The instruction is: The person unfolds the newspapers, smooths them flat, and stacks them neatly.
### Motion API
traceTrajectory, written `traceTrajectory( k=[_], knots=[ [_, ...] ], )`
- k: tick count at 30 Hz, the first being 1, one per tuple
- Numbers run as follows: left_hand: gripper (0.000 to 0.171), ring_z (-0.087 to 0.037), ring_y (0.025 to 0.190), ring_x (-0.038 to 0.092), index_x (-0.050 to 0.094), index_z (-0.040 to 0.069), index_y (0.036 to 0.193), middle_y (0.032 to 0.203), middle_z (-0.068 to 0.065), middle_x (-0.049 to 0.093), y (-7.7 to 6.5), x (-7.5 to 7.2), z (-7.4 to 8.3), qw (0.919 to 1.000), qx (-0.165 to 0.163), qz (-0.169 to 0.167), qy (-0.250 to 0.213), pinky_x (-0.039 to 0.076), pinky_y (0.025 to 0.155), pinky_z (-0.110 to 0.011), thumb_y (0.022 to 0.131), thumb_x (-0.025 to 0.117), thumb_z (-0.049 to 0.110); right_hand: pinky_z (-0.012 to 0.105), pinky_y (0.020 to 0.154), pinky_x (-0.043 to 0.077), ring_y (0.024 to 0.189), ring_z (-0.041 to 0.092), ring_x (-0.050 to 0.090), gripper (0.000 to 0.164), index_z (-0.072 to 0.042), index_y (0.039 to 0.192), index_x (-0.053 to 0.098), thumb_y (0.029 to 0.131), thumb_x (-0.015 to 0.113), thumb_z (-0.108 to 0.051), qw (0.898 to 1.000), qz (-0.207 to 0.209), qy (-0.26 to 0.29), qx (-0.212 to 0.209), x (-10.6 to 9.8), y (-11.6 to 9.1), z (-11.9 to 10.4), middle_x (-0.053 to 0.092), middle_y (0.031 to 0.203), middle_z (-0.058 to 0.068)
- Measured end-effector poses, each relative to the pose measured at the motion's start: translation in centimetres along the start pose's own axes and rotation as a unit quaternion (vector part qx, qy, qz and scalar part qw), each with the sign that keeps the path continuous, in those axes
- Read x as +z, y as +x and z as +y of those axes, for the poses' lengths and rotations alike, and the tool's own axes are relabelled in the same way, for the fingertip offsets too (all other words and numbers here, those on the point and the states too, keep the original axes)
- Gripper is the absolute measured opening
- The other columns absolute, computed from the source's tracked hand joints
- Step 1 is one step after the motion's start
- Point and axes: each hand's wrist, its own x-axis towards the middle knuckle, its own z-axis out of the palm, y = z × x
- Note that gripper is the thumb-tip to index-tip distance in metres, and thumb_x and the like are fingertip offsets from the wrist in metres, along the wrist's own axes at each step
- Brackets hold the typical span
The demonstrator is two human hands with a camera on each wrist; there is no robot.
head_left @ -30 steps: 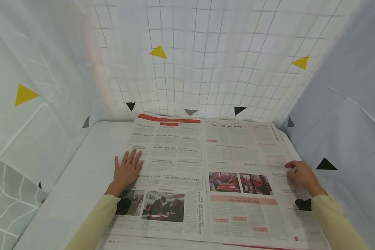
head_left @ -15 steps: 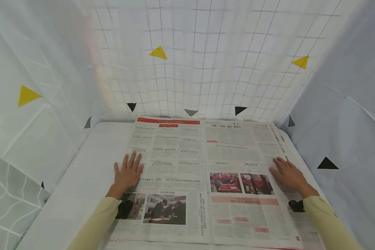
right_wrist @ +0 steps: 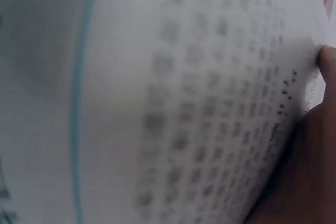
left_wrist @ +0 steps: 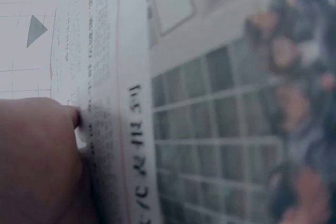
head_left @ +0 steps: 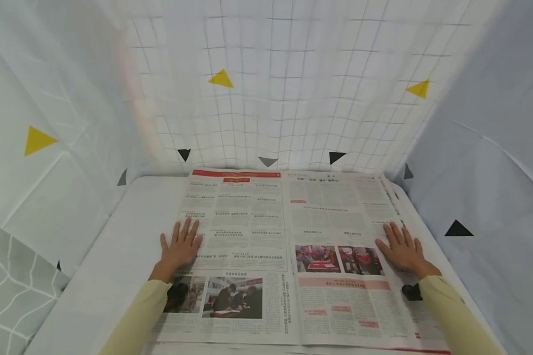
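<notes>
A newspaper (head_left: 244, 241) lies spread open on the white table, its print upside down from here, with a fold running down the middle. My left hand (head_left: 180, 248) rests flat with spread fingers on the left part of its left page. On the right page's outer edge, my right hand (head_left: 401, 250) lies flat with its fingers spread. In the left wrist view the hand (left_wrist: 39, 156) touches the printed sheet (left_wrist: 137, 145). Close up in the right wrist view, the page (right_wrist: 121, 77) fills most of the picture, with part of the hand (right_wrist: 310, 145) at the right edge.
The white table (head_left: 120, 231) shows left of the newspaper. More paper edges stick out under the near and right sides. White fabric walls (head_left: 266, 88) with grid lines and yellow and black triangles enclose the back and sides. A dark wrist camera (head_left: 177, 294) sits by the left sleeve.
My right hand, earlier with curled fingers at the newspaper's right edge, has moved left and flattened on the page. My left hand stays in nearly the same place.
</notes>
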Motion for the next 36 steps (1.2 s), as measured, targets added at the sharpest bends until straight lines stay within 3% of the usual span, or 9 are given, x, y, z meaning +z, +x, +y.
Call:
traceTrajectory(
  k=[17, 24, 32, 36],
  knots=[
    [0.071, -0.041, 0.162, -0.012, 0.003, 0.02, 0.167, 0.176, -0.009, -0.008, -0.1, 0.2, -0.8, 0.9994, 0.005, 0.034, 0.003, -0.019, 0.12, -0.074, 0.109, 0.02, 0.058, 0.078, 0.113, -0.02, 0.156, 0.053, -0.019, 0.102, -0.014, 0.166, -0.005, 0.097, 0.029, -0.081, 1.0, 0.01, -0.001, 0.002, 0.7, 0.8, -0.9, -0.013, 0.173, 0.02],
    [0.069, -0.042, 0.162, -0.009, 0.007, 0.018, 0.167, 0.176, -0.011, -0.005, -0.5, 0.2, -0.6, 0.9992, 0.002, 0.039, -0.002, -0.018, 0.12, -0.074, 0.11, 0.026, 0.052, 0.077, 0.114, -0.019, 0.156, 0.053, -0.016, 0.098, -0.01, 0.166, 0.0, 0.099, 0.031, -0.076, 1.0, 0.016, 0.005, 0.008, 0.5, 0.4, -2.1, -0.009, 0.173, 0.022],
    [0.072, -0.042, 0.162, -0.008, 0.007, 0.021, 0.167, 0.176, -0.009, -0.004, 1.0, 1.4, -1.1, 0.999, 0.01, 0.042, 0.011, -0.016, 0.12, -0.076, 0.109, 0.021, 0.059, 0.08, 0.111, -0.02, 0.154, 0.056, -0.018, 0.102, -0.009, 0.166, -0.002, 0.098, 0.032, -0.077, 1.0, -0.004, 0.008, 0.016, 0.3, 0.5, -1.1, -0.011, 0.171, 0.024],
    [0.07, -0.044, 0.161, -0.008, 0.009, 0.016, 0.167, 0.176, -0.012, -0.003, 0.8, 1.4, -0.2, 0.9993, 0.003, 0.036, -0.002, -0.016, 0.12, -0.075, 0.11, 0.023, 0.054, 0.085, 0.108, -0.014, 0.151, 0.062, -0.008, 0.09, 0.0, 0.161, 0.014, 0.103, 0.042, -0.062, 0.999, 0.012, -0.003, 0.032, -0.6, -0.4, -3.2, 0.003, 0.167, 0.032]
  ],
)
